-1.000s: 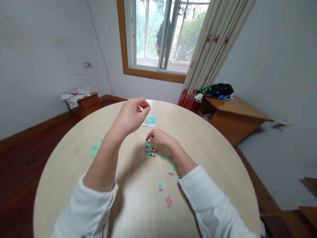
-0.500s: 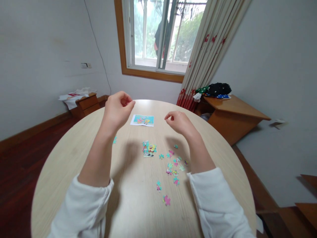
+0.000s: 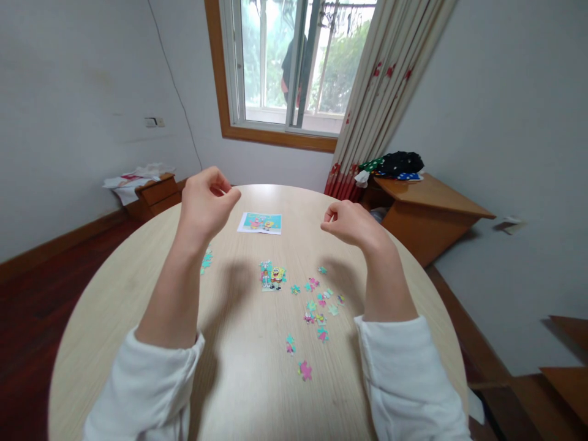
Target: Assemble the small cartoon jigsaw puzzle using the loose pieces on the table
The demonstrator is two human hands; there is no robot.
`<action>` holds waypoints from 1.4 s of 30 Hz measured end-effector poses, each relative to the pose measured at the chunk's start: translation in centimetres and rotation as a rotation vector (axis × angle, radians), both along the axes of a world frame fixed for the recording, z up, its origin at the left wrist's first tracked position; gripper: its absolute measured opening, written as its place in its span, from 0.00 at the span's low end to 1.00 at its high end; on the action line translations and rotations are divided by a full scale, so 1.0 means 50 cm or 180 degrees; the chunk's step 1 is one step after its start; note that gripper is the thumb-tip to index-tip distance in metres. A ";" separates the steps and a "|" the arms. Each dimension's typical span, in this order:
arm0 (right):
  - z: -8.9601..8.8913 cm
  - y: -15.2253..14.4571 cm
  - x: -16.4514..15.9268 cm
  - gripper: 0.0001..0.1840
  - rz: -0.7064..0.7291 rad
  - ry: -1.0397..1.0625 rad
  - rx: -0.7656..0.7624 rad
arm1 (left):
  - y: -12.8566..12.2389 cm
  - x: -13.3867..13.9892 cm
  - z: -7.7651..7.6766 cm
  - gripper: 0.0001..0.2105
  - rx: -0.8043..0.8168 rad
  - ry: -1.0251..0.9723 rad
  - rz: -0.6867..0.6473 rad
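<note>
My left hand [image 3: 207, 199] is raised over the far left part of the round table, thumb and fingertips brought together in a closed curl. No object shows between them. On the other side, my right hand [image 3: 351, 222] hangs in the air with its fingers curled shut, and nothing shows in it either. Between and below the hands lies a partly joined cartoon jigsaw puzzle [image 3: 272, 277]. Several loose puzzle pieces [image 3: 320, 300] are scattered to its right and nearer to me. Beyond the joined part lies a small picture card [image 3: 260, 223] with a matching cartoon scene.
More turquoise puzzle pieces [image 3: 207, 260] lie beside my left forearm, partly covered by it. The pale wooden table [image 3: 248, 380] has a rounded edge. Behind it are a window and a curtain [image 3: 390, 79]. A wooden desk [image 3: 432, 199] bearing dark cloth stands at the right.
My right hand has moved a little to the right, and the gap between my hands is wider. The view has shifted slightly. The puzzle and loose pieces lie as before.
</note>
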State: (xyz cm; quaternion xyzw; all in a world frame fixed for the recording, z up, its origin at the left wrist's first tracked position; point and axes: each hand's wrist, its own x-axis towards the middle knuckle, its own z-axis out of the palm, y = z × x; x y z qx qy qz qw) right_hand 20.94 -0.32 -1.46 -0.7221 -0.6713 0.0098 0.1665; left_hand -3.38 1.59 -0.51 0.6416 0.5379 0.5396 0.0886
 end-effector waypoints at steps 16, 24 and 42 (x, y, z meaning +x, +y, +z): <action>-0.035 0.030 0.026 0.09 -0.0021 0.0039 -0.1552 | 0.001 0.004 0.001 0.06 0.0084 -0.0013 -0.0071; -0.100 0.066 0.032 0.06 -0.0039 0.0177 -0.2438 | 0.002 0.007 0.002 0.06 0.0140 -0.0044 -0.0039; -0.154 0.099 0.030 0.14 -0.0066 -0.0125 -0.2611 | -0.003 0.011 0.004 0.05 0.0150 -0.0017 -0.0076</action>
